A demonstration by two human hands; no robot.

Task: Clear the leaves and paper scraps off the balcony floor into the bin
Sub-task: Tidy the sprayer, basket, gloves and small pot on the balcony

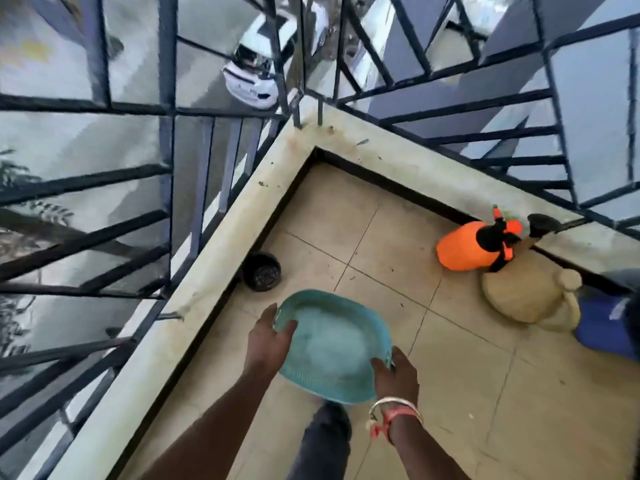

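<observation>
While both hands hold it, one teal bin (332,344) hangs above the tiled floor (467,358), near the middle of the view and close to the left ledge (221,244). Its inside is a pale blur, so its contents cannot be told.

Two hands are on it. The left hand (268,337) grips the left rim with the thumb hooked over the edge, and its arm reaches in from the near left. The right hand (394,374) grips the near right rim, fingers curled round it, with bangles (394,407) at the wrist. One dark trouser leg (325,441) shows just near of the bin.

A few dark specks dot the floor, too small to tell as leaves or scraps.

There are two black pots. One pot (261,271) stands on the floor against the left ledge, just far-left of the bin. The other (542,225) sits on the right ledge. One orange sprayer (464,249) sits far right, just beside one tan sack (530,292). One blue thing (606,332) lies at the right edge, beside the sack. A black railing (166,133) tops both ledges, and one white car (252,77) shows beyond it.
</observation>
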